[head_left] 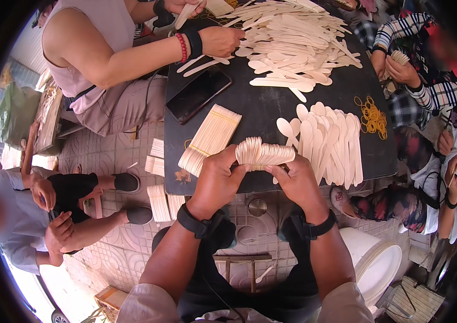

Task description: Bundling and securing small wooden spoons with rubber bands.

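Wooden spoon stack (265, 153), clamped between both hands, left hand (216, 180) and right hand (296, 180) curled around its ends

Black flat phone (198, 93) lay on dark tabletop (263, 110), nr yellow rubber bands (373, 117). Loose pile of pale wooden spoons (293, 40) at far end; banded flat stick bundle (211, 138) near edge.

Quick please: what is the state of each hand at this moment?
Left hand: closed on one end of the stack of wooden spoons.
Right hand: closed on the same stack, at its other end.
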Demonstrator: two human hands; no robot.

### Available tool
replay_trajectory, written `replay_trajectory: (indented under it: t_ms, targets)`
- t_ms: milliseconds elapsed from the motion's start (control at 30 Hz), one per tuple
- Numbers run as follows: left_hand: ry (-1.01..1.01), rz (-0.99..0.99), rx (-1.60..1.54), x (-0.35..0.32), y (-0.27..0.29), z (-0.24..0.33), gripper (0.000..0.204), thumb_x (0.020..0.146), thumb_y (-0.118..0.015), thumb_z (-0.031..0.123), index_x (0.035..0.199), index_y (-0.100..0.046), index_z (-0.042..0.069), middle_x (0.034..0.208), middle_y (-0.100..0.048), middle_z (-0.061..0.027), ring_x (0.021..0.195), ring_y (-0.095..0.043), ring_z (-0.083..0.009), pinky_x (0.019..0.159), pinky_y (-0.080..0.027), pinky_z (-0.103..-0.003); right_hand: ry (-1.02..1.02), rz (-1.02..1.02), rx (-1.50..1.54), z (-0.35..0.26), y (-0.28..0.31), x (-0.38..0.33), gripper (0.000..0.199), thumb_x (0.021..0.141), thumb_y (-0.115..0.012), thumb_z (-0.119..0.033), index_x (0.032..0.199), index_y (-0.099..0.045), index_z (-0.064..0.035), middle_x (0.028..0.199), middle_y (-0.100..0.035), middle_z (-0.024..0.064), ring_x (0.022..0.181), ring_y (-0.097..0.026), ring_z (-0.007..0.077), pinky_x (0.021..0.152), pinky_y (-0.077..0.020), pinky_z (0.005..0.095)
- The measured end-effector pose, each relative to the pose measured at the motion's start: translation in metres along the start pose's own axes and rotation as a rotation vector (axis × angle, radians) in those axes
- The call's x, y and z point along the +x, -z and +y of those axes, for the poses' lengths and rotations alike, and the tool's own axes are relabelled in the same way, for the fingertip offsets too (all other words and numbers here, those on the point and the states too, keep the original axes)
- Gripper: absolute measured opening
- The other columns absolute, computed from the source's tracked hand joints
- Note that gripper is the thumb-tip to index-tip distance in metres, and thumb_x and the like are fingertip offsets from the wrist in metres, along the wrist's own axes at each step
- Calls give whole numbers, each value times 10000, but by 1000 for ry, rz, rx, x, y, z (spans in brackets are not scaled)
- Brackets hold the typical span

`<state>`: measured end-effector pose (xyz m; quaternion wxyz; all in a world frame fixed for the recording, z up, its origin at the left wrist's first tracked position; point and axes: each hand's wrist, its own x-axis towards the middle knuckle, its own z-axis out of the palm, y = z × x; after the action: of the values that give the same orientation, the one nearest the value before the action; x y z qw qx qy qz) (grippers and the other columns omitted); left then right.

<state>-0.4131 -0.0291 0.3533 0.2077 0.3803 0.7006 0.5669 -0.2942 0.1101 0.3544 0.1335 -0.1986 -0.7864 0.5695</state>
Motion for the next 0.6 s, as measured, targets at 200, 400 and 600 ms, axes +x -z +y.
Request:
replay_trajectory:
  t_ms: [200, 400, 600]
  targets:
    - [34, -77, -21, -2, 1, 4, 214, 793, -600, -36, 1005, -586, -14, 833, -623, -124, 764, -603, -171, 709, -465, -280, 64, 19, 84, -12, 1, -2, 347, 745, -697, -19, 1075, -588, -22, 1021, -628, 118, 922, -615, 240, 810, -472, 313]
    - [-135, -36, -87, 3, 2, 37, 266, 785, -688, 41, 1033, -605, -2, 940, -637, -70, 881, -604, -142, 777, -475, -268, 227, 76, 179, -47, 5, -4, 376, 707, -746, -52, 1051, -596, -30, 1030, -625, 118, 927, -615, 230, 805, -480, 310]
    - [-129, -165, -57, 2, 9, 33, 214, 789, -697, 80, 965, -612, -8, 904, -628, -73, 791, -598, -128, 677, -476, -261, 415, 75, 72, -47, 0, -4, 262, 714, -702, 5, 958, -611, -19, 977, -635, 132, 914, -625, 275, 784, -494, 321]
